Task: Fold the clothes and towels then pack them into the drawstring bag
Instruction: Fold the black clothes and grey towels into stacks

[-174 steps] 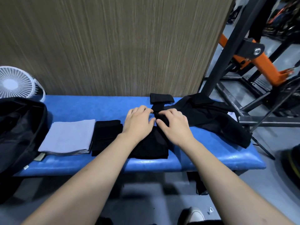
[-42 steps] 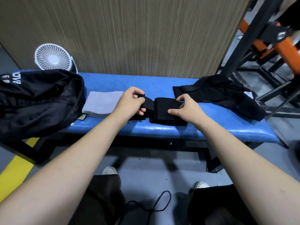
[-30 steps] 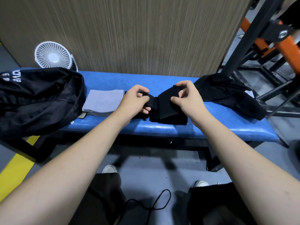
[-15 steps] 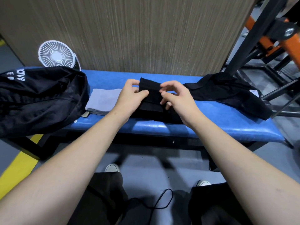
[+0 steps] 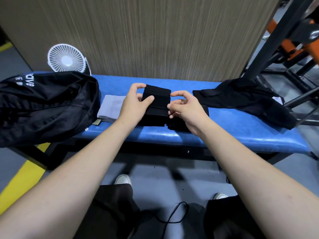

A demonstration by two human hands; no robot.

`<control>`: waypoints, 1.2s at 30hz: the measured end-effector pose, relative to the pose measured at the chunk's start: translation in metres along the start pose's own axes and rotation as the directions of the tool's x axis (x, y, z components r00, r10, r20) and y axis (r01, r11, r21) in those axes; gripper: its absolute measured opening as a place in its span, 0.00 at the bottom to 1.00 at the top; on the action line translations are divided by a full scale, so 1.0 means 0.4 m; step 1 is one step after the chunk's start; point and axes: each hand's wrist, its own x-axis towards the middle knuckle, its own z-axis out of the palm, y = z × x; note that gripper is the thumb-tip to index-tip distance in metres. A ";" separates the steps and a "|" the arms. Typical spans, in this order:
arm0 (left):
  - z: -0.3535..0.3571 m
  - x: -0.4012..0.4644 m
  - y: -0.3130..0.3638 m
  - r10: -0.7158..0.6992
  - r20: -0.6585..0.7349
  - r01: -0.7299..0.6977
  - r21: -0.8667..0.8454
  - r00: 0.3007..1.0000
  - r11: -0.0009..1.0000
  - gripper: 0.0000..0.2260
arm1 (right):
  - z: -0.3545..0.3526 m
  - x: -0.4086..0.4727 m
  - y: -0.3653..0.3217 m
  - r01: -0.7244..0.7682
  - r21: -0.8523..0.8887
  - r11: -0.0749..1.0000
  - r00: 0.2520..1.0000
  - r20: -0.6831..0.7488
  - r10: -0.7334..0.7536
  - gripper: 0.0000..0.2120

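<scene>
A small folded black cloth (image 5: 158, 99) is held just above a folded black stack (image 5: 155, 118) on the blue bench (image 5: 224, 135). My left hand (image 5: 135, 104) grips its left edge, thumb on top and fingers behind. At its right edge my right hand (image 5: 185, 107) pinches it with curled fingertips. Another folded black pile (image 5: 205, 111) shows beside my right wrist. A folded grey towel (image 5: 111, 107) lies to the left. The black drawstring bag (image 5: 44, 104) slumps on the bench's left end. An unfolded black garment (image 5: 245, 99) lies at the right.
A white desk fan (image 5: 66, 58) stands behind the bag against the wood-grain wall. Black and orange gym frames (image 5: 293, 40) rise at the right. My knees and shoes are below the bench, with a black cord (image 5: 174, 214) on the grey floor.
Both hands lifted the small black piece off the right pile and carried it left, over the other black stack. It now sits folded flat between my fingers.
</scene>
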 end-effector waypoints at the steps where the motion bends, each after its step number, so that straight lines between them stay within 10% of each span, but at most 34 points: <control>1: 0.000 0.002 0.001 0.022 -0.004 -0.022 0.027 1.000 0.999 0.14 | 0.005 0.004 -0.001 -0.010 0.022 1.000 1.000 -0.009 0.010 0.17; 25: -0.005 0.018 -0.052 0.287 0.123 -0.271 0.784 0.950 0.559 0.19 | 0.035 0.060 0.033 0.028 -0.412 0.911 0.998 -0.043 -0.050 0.15; 36: 0.004 0.009 -0.046 0.429 0.225 -0.435 0.755 0.875 0.490 0.12 | 0.019 0.050 0.051 0.387 -0.848 0.363 0.898 0.256 -0.359 0.14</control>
